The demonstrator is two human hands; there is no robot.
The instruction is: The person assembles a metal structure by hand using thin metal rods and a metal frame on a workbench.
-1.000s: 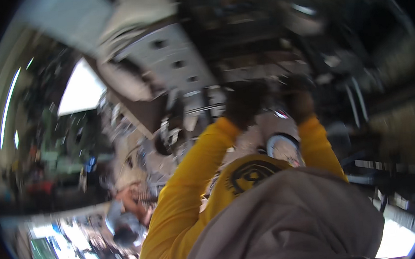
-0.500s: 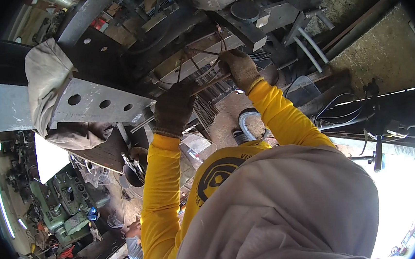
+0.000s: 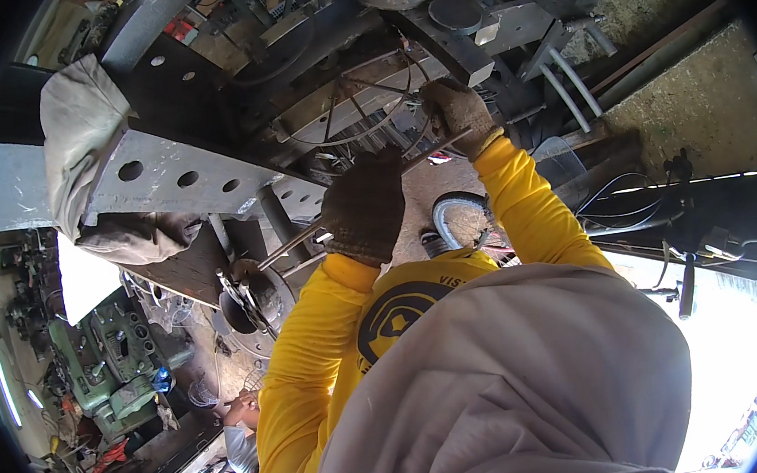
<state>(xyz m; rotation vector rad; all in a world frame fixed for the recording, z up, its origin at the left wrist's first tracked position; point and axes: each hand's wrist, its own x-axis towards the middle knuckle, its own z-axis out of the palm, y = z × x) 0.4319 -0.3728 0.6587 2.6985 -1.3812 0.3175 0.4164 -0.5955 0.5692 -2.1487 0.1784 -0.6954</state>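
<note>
My left hand [image 3: 363, 209], in a dark brown work glove, is closed around a thin metal rod [image 3: 434, 150]. The rod slants from lower left up to the right, and its right end lies against the glove of my right hand [image 3: 461, 116]. That hand also wears a brown glove and has its fingers curled; what they grip is hidden. Just beyond both hands is a thin hoop with straight spokes [image 3: 331, 114], beside a long metal bar [image 3: 298, 118]. A bundle of thin rods shows partly beneath the hoop.
A grey steel beam with round holes [image 3: 205, 174] runs in from the left, a cloth [image 3: 78, 144] draped over it. Rods and tubes [image 3: 567, 93] stick out at right. A green machine [image 3: 108, 364] stands lower left. Another person's arm [image 3: 241, 412] shows at the bottom.
My left hand has moved right and nearer to me, and the rod with it; more of the rod's left part shows. My right hand has shifted slightly right. The view has moved a little.
</note>
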